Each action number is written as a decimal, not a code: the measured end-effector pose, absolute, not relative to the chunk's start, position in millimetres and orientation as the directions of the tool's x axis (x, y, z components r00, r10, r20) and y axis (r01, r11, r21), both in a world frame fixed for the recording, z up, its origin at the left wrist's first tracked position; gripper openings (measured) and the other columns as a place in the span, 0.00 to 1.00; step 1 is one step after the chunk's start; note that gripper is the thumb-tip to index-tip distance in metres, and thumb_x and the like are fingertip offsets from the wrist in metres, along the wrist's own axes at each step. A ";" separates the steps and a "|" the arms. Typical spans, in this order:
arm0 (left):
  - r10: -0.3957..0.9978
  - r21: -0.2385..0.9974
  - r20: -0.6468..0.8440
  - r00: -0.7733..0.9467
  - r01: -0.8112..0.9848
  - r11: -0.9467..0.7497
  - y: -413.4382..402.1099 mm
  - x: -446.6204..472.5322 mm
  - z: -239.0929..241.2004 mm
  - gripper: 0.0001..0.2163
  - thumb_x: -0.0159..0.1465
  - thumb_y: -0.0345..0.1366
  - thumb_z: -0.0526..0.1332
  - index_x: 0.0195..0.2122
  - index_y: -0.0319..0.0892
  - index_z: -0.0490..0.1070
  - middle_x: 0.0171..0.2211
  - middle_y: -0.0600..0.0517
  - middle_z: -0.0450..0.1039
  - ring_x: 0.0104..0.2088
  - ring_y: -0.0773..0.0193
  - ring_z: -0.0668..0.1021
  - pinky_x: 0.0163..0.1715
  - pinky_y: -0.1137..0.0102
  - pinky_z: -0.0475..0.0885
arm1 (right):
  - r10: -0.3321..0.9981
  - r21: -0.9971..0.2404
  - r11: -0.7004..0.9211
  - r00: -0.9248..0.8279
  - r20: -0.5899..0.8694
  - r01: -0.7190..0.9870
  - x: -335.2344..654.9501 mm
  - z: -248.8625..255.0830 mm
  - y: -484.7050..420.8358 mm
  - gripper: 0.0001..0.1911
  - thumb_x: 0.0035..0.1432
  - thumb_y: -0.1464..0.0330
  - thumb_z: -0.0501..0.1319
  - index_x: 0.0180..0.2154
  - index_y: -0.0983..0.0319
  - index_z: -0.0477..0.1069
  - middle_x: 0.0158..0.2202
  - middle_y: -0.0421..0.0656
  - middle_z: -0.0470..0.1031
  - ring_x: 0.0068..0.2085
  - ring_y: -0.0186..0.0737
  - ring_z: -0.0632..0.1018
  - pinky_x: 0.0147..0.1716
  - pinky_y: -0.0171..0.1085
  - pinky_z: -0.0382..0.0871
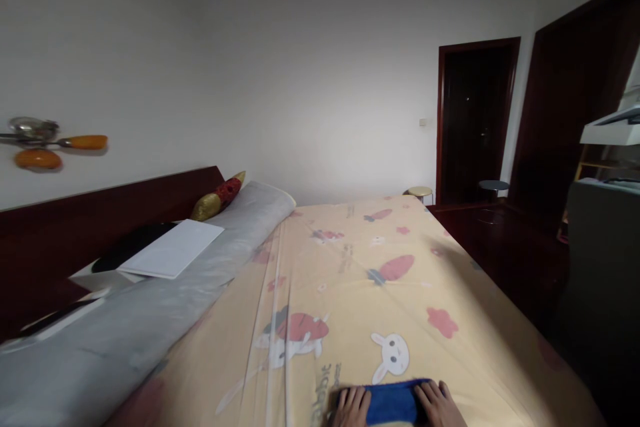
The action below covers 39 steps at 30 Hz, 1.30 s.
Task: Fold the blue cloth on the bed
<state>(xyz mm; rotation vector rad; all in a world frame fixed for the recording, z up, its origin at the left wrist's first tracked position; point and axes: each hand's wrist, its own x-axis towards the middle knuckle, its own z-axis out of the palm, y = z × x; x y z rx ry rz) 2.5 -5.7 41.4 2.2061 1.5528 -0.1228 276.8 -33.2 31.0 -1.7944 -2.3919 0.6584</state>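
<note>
Blue terry cloth, folded into a flat band (393,400), lay at the near edge of the yellow cartoon-print bed sheet (380,293), long axis running left to right. The left hand (351,407) and right hand (439,405) pressed its ends, each grip flat with fingers extended, equally near.

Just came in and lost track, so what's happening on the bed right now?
A person leans over the bed, which has a yellow sheet printed with rabbits and carrots. Both hands rest on a blue cloth at the near edge: the left hand on its left end, the right hand on its right end. A grey rolled cover lies along the headboard side.
</note>
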 end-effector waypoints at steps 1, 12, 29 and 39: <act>0.876 0.296 -0.317 0.363 0.916 -0.272 -5.9 3.0 42.6 0.28 0.55 0.38 0.53 0.60 0.44 0.60 0.64 0.44 0.64 0.66 0.50 0.62 0.69 0.51 0.52 | 0.930 -0.390 0.214 -0.308 -0.199 0.896 276.2 33.7 -33.7 0.33 0.51 0.60 0.55 0.60 0.59 0.58 0.61 0.51 0.69 0.63 0.57 0.67 0.66 0.60 0.56; 0.870 0.325 -0.334 0.362 0.911 -0.254 -12.4 4.5 55.1 0.30 0.54 0.39 0.53 0.61 0.43 0.58 0.66 0.43 0.61 0.68 0.50 0.60 0.71 0.52 0.48 | 0.922 -0.435 0.194 -0.316 -0.226 0.879 275.2 39.5 -36.4 0.33 0.52 0.61 0.53 0.60 0.59 0.56 0.62 0.53 0.67 0.64 0.57 0.65 0.67 0.61 0.51; 0.874 0.349 -0.325 0.361 0.905 -0.244 -13.7 5.7 61.1 0.30 0.54 0.40 0.53 0.61 0.44 0.59 0.66 0.43 0.61 0.68 0.49 0.60 0.70 0.51 0.47 | 0.925 -0.423 0.196 -0.309 -0.219 0.885 274.8 42.4 -40.1 0.33 0.52 0.65 0.50 0.61 0.61 0.56 0.63 0.53 0.66 0.65 0.57 0.64 0.67 0.61 0.52; 0.865 0.362 -0.351 0.358 0.904 -0.227 -14.8 7.4 67.1 0.31 0.54 0.40 0.52 0.61 0.43 0.58 0.67 0.42 0.58 0.69 0.49 0.57 0.71 0.52 0.45 | 0.935 -0.401 0.199 -0.297 -0.197 0.894 271.5 48.0 -41.4 0.32 0.52 0.66 0.50 0.60 0.61 0.57 0.62 0.53 0.68 0.64 0.56 0.66 0.67 0.60 0.54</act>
